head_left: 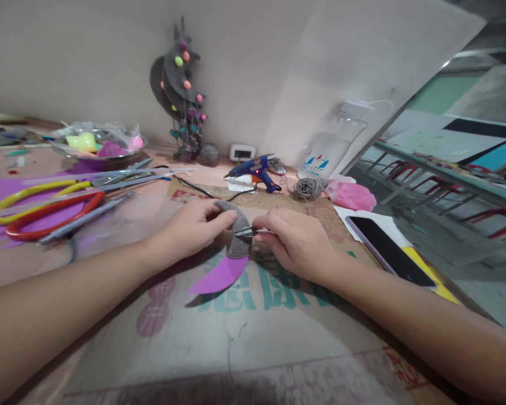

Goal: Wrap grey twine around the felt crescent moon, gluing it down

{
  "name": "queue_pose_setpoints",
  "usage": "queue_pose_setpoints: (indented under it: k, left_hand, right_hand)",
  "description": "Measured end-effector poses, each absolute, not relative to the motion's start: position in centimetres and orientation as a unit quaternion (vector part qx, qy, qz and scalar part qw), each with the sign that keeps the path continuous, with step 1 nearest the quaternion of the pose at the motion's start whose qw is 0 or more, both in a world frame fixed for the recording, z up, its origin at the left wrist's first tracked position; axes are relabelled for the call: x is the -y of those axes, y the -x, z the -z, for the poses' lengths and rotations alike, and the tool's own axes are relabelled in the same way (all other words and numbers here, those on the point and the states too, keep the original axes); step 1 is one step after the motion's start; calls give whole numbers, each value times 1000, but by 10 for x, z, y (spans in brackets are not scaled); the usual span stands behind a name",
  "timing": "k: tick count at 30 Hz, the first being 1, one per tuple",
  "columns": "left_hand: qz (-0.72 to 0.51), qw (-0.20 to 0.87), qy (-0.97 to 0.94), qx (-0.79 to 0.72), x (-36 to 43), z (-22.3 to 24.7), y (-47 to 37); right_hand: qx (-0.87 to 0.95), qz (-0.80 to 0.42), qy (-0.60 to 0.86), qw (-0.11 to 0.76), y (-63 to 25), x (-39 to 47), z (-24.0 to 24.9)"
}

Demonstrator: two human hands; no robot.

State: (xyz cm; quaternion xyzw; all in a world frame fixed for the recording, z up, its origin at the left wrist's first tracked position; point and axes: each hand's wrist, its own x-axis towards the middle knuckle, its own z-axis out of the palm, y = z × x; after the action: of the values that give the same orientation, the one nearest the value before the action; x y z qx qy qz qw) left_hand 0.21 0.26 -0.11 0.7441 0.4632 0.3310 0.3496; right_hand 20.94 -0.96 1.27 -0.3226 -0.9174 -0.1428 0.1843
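Note:
In the head view, a purple crescent [221, 275] is partly wrapped in grey yarn [239, 247] over its upper part. Its lower tip is bare. My left hand [198, 225] is closed on the wrapped upper end, thumb on top. From the other side, my right hand [295, 239] pinches a thin metal tool that looks like tweezers [245, 231]; the prongs lie across the yarn. Beneath both hands is a flat cardboard sheet [253, 349] with green printing. Part of the crescent's upper end is hidden by my left fingers.
A blue glue gun [253, 169], a grey yarn ball [310, 188] and a clear bottle [333, 140] stand behind. Scissors [54, 208] and a metal bowl [99, 160] are left; a phone [390, 250] lies right. A grey crescent decoration [179, 84] leans against the wall.

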Motion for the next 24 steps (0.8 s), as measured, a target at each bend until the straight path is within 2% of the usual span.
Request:
queue_pose_setpoints:
  k: [10, 24]
  left_hand:
    - [-311, 349, -748, -472, -2, 1, -3]
    - [-317, 356, -745, -467, -4, 4, -2]
  right_hand:
    - [915, 220, 306, 144, -206, 16, -17]
    - [918, 221, 311, 107, -207, 18, -16]
